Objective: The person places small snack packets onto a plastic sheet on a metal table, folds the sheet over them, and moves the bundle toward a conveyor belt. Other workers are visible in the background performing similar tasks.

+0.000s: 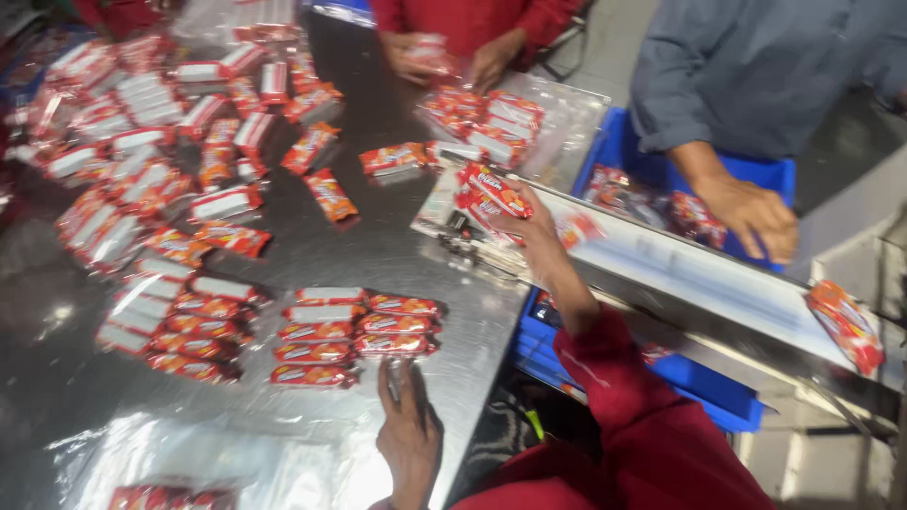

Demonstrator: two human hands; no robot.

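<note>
- Your right hand point(531, 225), arm stretched forward in a red sleeve point(614, 378), has its fingers closed around a small bunch of red snack packets point(491, 194), held just above the near end of the conveyor belt point(699, 274).
- Your left hand point(408, 430) lies on the steel table point(397, 250) with fingers extended forward and slightly spread, gripping nothing; the fingertips point(395, 370) sit just beside the near edge of a neat block of packets point(357, 335).
- That block is two columns of red packets laid side by side, directly ahead of your left hand.
- To its left, a second, looser stack of packets point(179, 316), some showing their pale undersides.
- Farther out, loose packets point(142, 123) are scattered across the far left of the table; motion blur hides their detail.
- Near your left wrist, a clear plastic bag point(236, 453) lies flat on the table.
- On the belt's far right, a single packet point(846, 326) rides alone, well apart from your hands.
- Beneath the belt, a blue crate point(652, 170); a co-worker's hand point(756, 215) in a grey sleeve rests at its edge.
- Across the table, another person's hands point(449, 55) in red sleeves hold a packet over a clear tray point(567, 118) with more packets on it.
</note>
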